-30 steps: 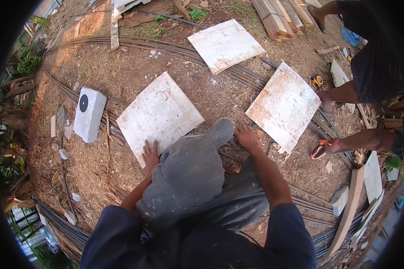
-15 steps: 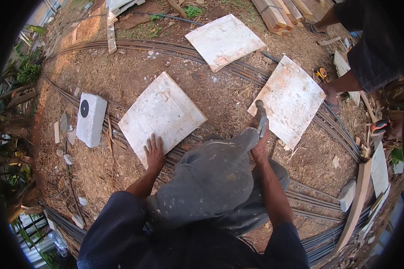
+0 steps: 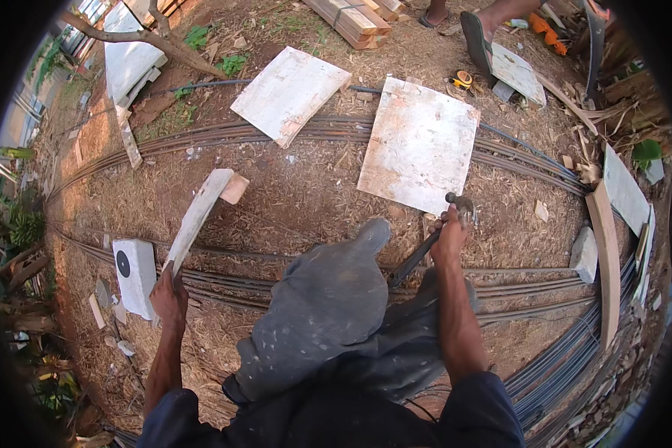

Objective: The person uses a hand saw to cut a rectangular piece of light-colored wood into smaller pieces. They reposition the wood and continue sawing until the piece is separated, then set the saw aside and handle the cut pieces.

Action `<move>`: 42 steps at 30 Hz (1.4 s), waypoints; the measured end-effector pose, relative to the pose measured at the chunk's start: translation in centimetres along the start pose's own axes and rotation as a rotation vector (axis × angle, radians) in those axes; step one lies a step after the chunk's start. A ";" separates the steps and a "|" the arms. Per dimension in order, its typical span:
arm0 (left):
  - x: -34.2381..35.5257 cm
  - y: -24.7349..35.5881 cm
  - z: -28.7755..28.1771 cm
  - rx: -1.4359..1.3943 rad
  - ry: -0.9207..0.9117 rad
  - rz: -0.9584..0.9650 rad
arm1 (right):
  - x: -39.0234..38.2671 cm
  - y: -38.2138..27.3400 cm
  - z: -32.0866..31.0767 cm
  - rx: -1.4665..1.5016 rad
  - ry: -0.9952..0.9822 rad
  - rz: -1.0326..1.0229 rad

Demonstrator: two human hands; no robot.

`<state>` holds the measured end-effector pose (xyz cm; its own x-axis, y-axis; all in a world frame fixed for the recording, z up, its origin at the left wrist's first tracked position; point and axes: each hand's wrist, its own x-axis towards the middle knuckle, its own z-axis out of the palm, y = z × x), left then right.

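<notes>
My left hand (image 3: pixel 170 302) is closed on the near end of a whitish board (image 3: pixel 196 216), lifted and tilted so that it shows as a narrow strip. A short wooden block (image 3: pixel 234 188) sticks out at the board's far end; whether it is fixed there I cannot tell. In my right hand (image 3: pixel 450 239) is a claw hammer (image 3: pixel 463 203), gripped close below its head, the dark handle slanting down to the left. Just beyond the hammer lies a square, stained white board (image 3: pixel 420 143). Another white board (image 3: pixel 291 95) lies farther left.
Bundled steel bars (image 3: pixel 216 134) cross the ground. A white block with a black disc (image 3: pixel 135 278) stands at the left. A tape measure (image 3: pixel 464 79) lies near another person's sandalled foot (image 3: pixel 479 41). At the right leans a wooden plank (image 3: pixel 606 261); timber (image 3: pixel 347 21) is stacked far back.
My left hand has gone from resting on the flat board to lifting it by its near end, exposing the wooden block. My right hand still holds the hammer. The view has shifted.
</notes>
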<state>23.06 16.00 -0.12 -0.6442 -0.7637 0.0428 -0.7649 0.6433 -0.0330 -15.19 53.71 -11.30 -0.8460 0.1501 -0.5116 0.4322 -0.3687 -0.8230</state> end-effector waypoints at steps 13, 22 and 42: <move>15.2 17.8 -4.2 -1.252 -0.261 -0.133 | 2.7 -2.8 -2.7 0.185 0.113 0.050; 18.0 39.5 15.5 -1.464 -0.420 -0.203 | 2.9 -5.0 -6.9 0.126 0.182 -0.022; 33.8 26.8 17.4 -1.954 -0.379 -0.716 | 1.6 -5.3 -9.1 0.122 0.365 0.059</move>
<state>-19.23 6.49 -16.97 -0.4728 -0.6521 -0.5926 0.0122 -0.6773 0.7356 -15.99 64.26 -10.03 -0.6446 0.4343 -0.6292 0.4174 -0.4897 -0.7655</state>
